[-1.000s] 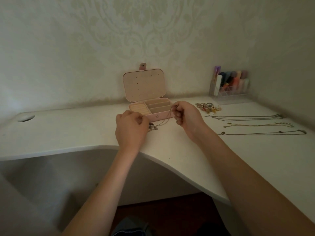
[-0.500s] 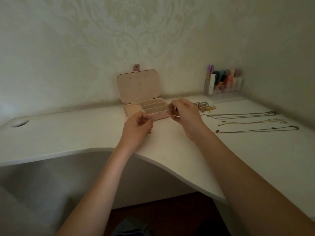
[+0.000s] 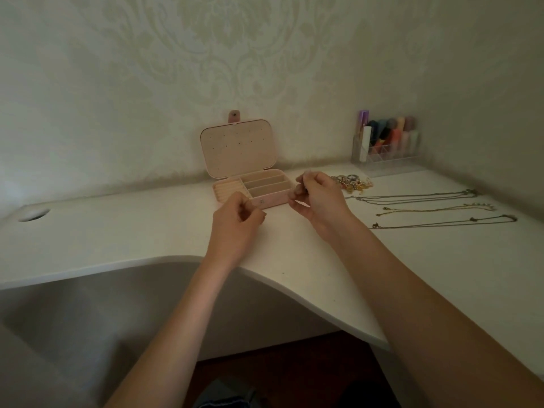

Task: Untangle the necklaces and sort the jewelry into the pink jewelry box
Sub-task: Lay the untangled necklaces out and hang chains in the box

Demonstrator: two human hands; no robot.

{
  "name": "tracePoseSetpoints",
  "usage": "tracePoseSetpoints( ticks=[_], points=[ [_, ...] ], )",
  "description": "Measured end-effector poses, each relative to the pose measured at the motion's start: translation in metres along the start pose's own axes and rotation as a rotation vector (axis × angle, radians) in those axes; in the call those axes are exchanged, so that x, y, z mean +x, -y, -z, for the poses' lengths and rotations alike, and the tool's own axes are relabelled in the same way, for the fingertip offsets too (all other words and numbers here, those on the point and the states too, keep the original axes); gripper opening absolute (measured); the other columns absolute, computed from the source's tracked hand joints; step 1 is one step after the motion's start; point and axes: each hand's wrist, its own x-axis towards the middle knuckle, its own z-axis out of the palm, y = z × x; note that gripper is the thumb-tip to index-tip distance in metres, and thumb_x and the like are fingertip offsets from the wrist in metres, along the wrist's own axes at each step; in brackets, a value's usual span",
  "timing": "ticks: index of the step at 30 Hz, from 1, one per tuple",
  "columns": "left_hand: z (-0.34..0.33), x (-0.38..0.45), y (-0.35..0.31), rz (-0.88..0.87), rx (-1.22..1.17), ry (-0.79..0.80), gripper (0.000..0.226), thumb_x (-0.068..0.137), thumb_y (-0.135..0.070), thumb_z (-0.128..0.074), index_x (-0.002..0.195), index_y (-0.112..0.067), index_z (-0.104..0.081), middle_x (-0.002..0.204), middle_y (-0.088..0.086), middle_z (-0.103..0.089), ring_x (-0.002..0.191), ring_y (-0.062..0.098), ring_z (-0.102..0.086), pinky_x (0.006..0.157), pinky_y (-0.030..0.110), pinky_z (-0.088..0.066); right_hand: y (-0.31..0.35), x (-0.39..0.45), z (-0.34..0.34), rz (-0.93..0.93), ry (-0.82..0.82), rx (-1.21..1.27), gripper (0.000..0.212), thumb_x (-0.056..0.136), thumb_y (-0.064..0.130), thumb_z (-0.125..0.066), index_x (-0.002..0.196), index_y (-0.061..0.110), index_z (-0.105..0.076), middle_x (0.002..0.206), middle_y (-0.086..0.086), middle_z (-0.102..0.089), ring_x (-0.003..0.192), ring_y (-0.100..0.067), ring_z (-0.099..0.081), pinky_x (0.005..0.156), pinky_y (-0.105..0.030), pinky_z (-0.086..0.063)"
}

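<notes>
Head view: hands (image 3: pixel 235 222) curled, raised.

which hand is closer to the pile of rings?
Right. The right hand sits just left of the pile of rings; the left hand is farther left, before the pink jewelry box.

A white tabletop (image 3: pixel 123 231) with a curved front edge runs along a wall (image 3: pixel 206 54) papered in a pale damask pattern, and a round cable hole (image 3: pixel 33 215) is cut into its far left part. At the back right, against the wall, stands a clear plastic organizer (image 3: pixel 385 156) holding upright tubes and bottles in purple, white, dark blue, orange and pink. Below the tabletop's edge a dark reddish-brown floor (image 3: pixel 294 363) shows.
</notes>
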Motion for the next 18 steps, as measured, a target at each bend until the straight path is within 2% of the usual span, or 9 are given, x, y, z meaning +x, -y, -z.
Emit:
tracePoseSetpoints(
  ticks=[1, 2, 3, 6, 9, 12, 14, 16, 18],
  points=[
    [0.000, 0.000, 0.001, 0.001, 0.002, -0.038, 0.014, 0.080, -0.010, -0.058, 0.072, -0.008, -0.046, 0.078, 0.016, -0.068, 0.081, 0.033, -0.064, 0.073, 0.041, -0.050, 0.001, 0.001, 0.001, -0.001, -0.016, 0.013, 0.027, 0.102, 0.018, -0.040, 0.079, 0.010, -0.050, 0.063, -0.004, -0.047, 0.057, -0.013, -0.051, 0.060, -0.025, -0.053],
    [0.001, 0.000, 0.002, 0.004, -0.001, -0.077, 0.016, 0.081, -0.009, -0.057, 0.071, -0.009, -0.044, 0.079, 0.019, -0.067, 0.080, 0.034, -0.063, 0.070, 0.041, -0.049, 0.003, 0.002, 0.003, -0.012, -0.027, 0.069, 0.027, 0.102, 0.018, -0.040, 0.079, 0.009, -0.050, 0.062, -0.003, -0.046, 0.056, -0.013, -0.050, 0.058, -0.025, -0.053],
    [0.002, -0.001, 0.002, 0.012, -0.017, -0.114, 0.017, 0.082, -0.008, -0.055, 0.070, -0.011, -0.042, 0.080, 0.020, -0.066, 0.078, 0.030, -0.063, 0.065, 0.035, -0.048, 0.005, 0.004, 0.005, -0.035, -0.035, 0.167, 0.027, 0.102, 0.018, -0.040, 0.079, 0.009, -0.051, 0.061, -0.003, -0.045, 0.053, -0.012, -0.049, 0.056, -0.025, -0.051],
    [0.003, 0.000, 0.003, 0.058, -0.096, -0.196, 0.022, 0.088, -0.005, -0.047, 0.071, -0.016, -0.037, 0.079, 0.015, -0.068, 0.061, 0.002, -0.060, 0.048, 0.014, -0.040, 0.014, 0.009, 0.011, -0.109, -0.048, 0.479, 0.029, 0.103, 0.020, -0.039, 0.079, 0.007, -0.050, 0.055, -0.001, -0.041, 0.042, -0.009, -0.043, 0.046, -0.022, -0.045],
    [0.003, 0.003, 0.007, 0.097, -0.130, -0.226, 0.023, 0.092, -0.007, -0.046, 0.075, -0.018, -0.037, 0.078, 0.010, -0.069, 0.063, 0.006, -0.062, 0.047, 0.015, -0.041, 0.016, 0.011, 0.016, -0.155, -0.050, 0.540, 0.030, 0.103, 0.021, -0.037, 0.079, 0.008, -0.048, 0.046, 0.002, -0.035, 0.036, -0.006, -0.032, 0.038, -0.016, -0.032],
    [0.002, 0.006, 0.010, 0.096, -0.120, -0.264, 0.024, 0.094, -0.010, -0.049, 0.075, -0.019, -0.038, 0.078, 0.007, -0.067, 0.072, 0.013, -0.065, 0.050, 0.013, -0.042, 0.016, 0.008, 0.016, -0.133, -0.094, 0.277, 0.026, 0.103, 0.018, -0.036, 0.081, 0.009, -0.047, 0.054, 0.002, -0.029, 0.035, -0.005, -0.022, 0.032, -0.015, -0.018],
    [0.003, 0.007, 0.012, 0.096, -0.091, -0.313, 0.019, 0.094, -0.012, -0.052, 0.079, -0.017, -0.041, 0.080, 0.008, -0.064, 0.072, 0.015, -0.062, 0.050, 0.008, -0.039, 0.017, 0.007, 0.016, -0.040, -0.157, 0.001, 0.023, 0.102, 0.018, -0.038, 0.083, 0.012, -0.050, 0.059, 0.002, -0.034, 0.041, -0.006, -0.026, 0.034, -0.015, -0.018],
    [0.005, 0.008, 0.013, 0.093, -0.067, -0.346, 0.014, 0.092, -0.016, -0.057, 0.087, -0.012, -0.045, 0.084, 0.010, -0.062, 0.072, 0.018, -0.057, 0.052, 0.007, -0.037, 0.017, 0.008, 0.020, 0.161, -0.249, -0.355, 0.021, 0.100, 0.018, -0.041, 0.084, 0.014, -0.053, 0.065, 0.006, -0.044, 0.049, -0.006, -0.035, 0.041, -0.021, -0.030],
    [0.005, 0.008, 0.014, 0.095, -0.070, -0.330, 0.014, 0.091, -0.015, -0.059, 0.091, -0.010, -0.046, 0.085, 0.009, -0.061, 0.068, 0.013, -0.055, 0.053, 0.006, -0.038, 0.015, 0.009, 0.027, 0.441, -0.317, -0.712, 0.017, 0.099, 0.014, -0.043, 0.085, 0.011, -0.052, 0.072, 0.006, -0.051, 0.058, -0.006, -0.043, 0.055, -0.027, -0.036]
  ],
)
